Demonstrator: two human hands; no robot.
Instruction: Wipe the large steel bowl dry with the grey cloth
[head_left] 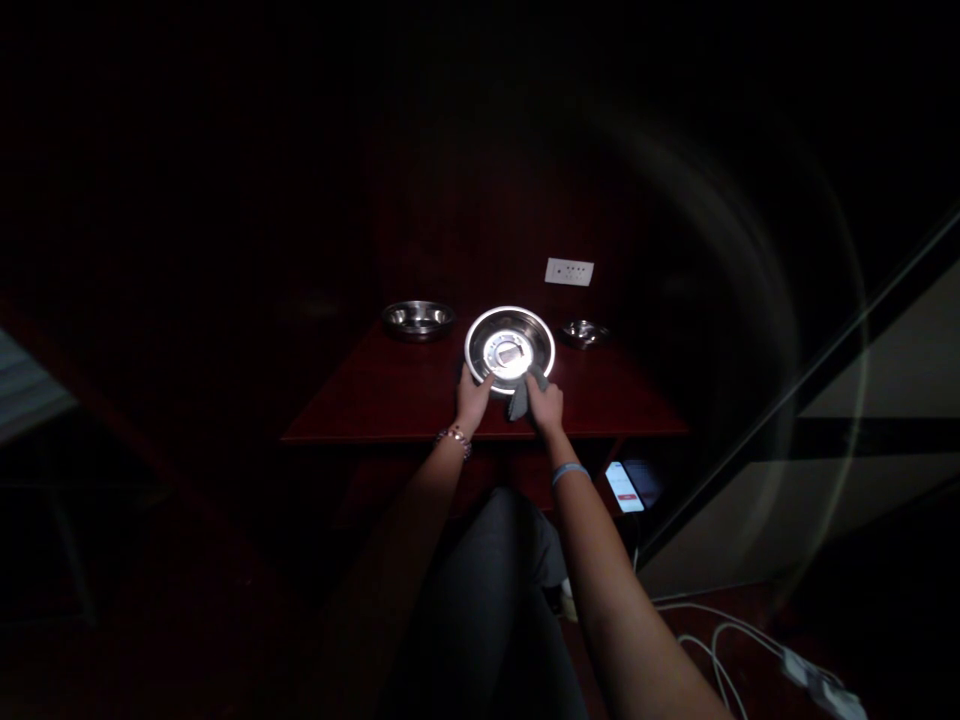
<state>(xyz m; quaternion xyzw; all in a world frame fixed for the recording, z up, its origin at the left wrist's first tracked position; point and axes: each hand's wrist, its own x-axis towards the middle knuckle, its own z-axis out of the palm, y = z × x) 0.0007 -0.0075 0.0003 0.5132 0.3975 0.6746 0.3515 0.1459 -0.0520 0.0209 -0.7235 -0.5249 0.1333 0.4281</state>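
Note:
A shiny steel plate [510,345] lies on a dark red table [390,395], brightly lit in the middle. My left hand [472,393] grips the plate's near left rim, thumb on top. My right hand [545,403] is closed on a grey cloth [520,397] pressed against the plate's near right rim. A beaded bracelet is on my left wrist and a pale band on my right.
A steel bowl [418,319] stands at the table's back left, a smaller steel bowl [584,332] at the back right. A white wall socket [569,271] is behind. A lit phone [624,487] lies below the table's right edge. White cables [750,650] run over the floor.

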